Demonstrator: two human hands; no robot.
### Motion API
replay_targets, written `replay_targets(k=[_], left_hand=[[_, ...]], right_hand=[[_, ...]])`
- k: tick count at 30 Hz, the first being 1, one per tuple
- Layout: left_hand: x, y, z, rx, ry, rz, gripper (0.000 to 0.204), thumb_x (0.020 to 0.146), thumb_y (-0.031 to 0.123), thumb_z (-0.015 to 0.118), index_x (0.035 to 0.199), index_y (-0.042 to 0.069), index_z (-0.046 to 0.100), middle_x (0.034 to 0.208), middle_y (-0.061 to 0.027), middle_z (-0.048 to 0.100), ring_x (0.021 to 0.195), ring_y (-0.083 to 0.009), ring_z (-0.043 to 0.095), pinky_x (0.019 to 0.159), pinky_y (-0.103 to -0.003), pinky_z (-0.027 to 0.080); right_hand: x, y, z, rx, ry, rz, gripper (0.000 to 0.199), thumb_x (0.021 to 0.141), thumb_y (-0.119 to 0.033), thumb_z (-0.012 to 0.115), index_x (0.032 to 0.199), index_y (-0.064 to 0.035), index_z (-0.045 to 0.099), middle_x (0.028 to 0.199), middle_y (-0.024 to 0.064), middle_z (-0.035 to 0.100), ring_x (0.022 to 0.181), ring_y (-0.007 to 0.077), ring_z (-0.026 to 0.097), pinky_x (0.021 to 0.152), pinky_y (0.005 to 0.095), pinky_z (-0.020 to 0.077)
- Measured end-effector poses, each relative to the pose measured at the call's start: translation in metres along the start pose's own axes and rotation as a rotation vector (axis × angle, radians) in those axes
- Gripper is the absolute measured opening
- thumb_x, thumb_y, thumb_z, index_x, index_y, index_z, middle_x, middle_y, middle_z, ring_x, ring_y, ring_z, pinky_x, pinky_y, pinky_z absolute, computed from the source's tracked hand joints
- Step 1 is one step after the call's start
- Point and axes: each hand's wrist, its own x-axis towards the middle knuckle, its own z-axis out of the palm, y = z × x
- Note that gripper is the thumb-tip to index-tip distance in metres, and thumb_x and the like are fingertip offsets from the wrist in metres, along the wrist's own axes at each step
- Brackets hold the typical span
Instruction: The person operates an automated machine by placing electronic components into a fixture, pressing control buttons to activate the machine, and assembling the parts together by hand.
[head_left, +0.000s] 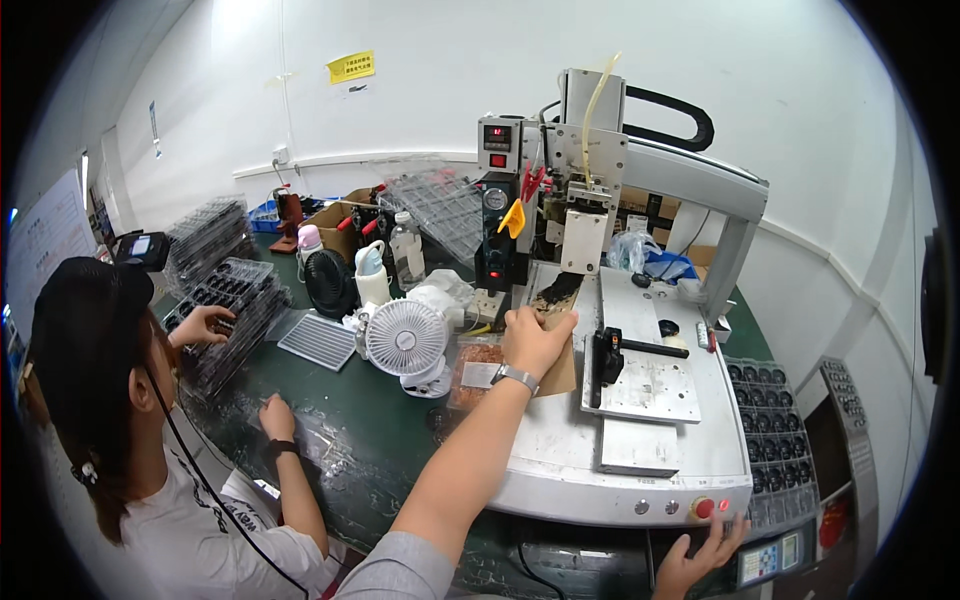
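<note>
My left hand (537, 345), with a metal-band watch at the wrist, is closed on a piece of brown cardboard (562, 372). Black smeared material (560, 288) covers the card's far end, below the white metal head (583, 240) of a benchtop gantry machine (540, 470). My right hand (705, 555) is open, its fingers spread just below the red push button (704, 508) on the machine's front edge. Whether a fingertip touches the panel I cannot tell. Right of the card, a black clamp-like fixture (608, 355) sits on a metal plate (650, 392).
At left a co-worker (100, 400) reaches toward stacked clear trays (235, 290). A white fan (407, 338), a bottle (407, 250) and a bag of copper-coloured parts (474, 372) stand left of the machine. Trays of black round parts (770, 430) lie at right, above a keypad controller (770, 560).
</note>
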Motion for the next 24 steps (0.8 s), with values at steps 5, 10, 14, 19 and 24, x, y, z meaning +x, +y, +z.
replay_targets(k=[5, 10, 14, 19, 24], left_hand=[[0.002, -0.008, -0.015, 0.109, 0.054, -0.031, 0.068, 0.071, 0.061, 0.073, 0.098, 0.001, 0.057, 0.111, -0.0175, 0.052, 0.101, -0.0344, 0.057, 0.088, -0.043, 0.047], [-0.013, 0.007, -0.015, 0.674, -0.083, 0.17, 0.083, 0.07, 0.058, 0.073, 0.125, 0.0, 0.051, 0.129, -0.0208, 0.048, 0.114, -0.0419, 0.053, 0.096, -0.051, 0.043], [-0.014, 0.006, 0.015, 0.712, -0.358, 0.138, 0.089, 0.071, 0.057, 0.072, 0.132, -0.002, 0.047, 0.138, -0.0251, 0.044, 0.119, -0.0439, 0.054, 0.096, -0.056, 0.046], [-0.03, -0.002, -0.011, 0.869, -0.218, 0.223, 0.087, 0.072, 0.064, 0.065, 0.133, 0.003, 0.052, 0.139, -0.0227, 0.045, 0.134, -0.039, 0.039, 0.107, -0.065, 0.024], [-0.03, -0.006, 0.015, 0.812, -0.061, 0.443, 0.065, 0.078, 0.051, 0.066, 0.121, 0.003, 0.059, 0.129, -0.0218, 0.049, 0.13, -0.0399, 0.04, 0.107, -0.067, 0.021]], right_hand=[[0.011, 0.056, 0.018, -0.149, -0.202, -0.006, 0.059, 0.076, -0.002, 0.052, 0.134, 0.0036, 0.05, 0.15, 0.0244, 0.036, 0.141, 0.046, 0.026, 0.115, 0.0553, 0.0175], [0.01, 0.071, 0.007, -0.133, -0.162, -0.102, 0.057, 0.075, -0.002, 0.054, 0.132, -0.0012, 0.056, 0.147, 0.0257, 0.039, 0.138, 0.0457, 0.033, 0.113, 0.0553, 0.0216], [0.04, 0.038, -0.027, -0.146, -0.114, -0.038, 0.038, 0.074, 0.003, 0.057, 0.108, -0.0035, 0.071, 0.143, 0.0248, 0.044, 0.137, 0.0476, 0.032, 0.113, 0.0546, 0.0237], [0.115, 0.08, -0.047, -0.061, -0.12, -0.105, 0.028, 0.072, -0.013, 0.068, 0.1, -0.0117, 0.074, 0.127, 0.0167, 0.057, 0.128, 0.0378, 0.045, 0.108, 0.0495, 0.0311], [0.141, 0.157, -0.052, -0.35, -0.402, 0.089, 0.03, 0.07, -0.02, 0.07, 0.097, -0.0067, 0.073, 0.097, 0.0159, 0.067, 0.095, 0.0347, 0.064, 0.082, 0.0443, 0.0515]])
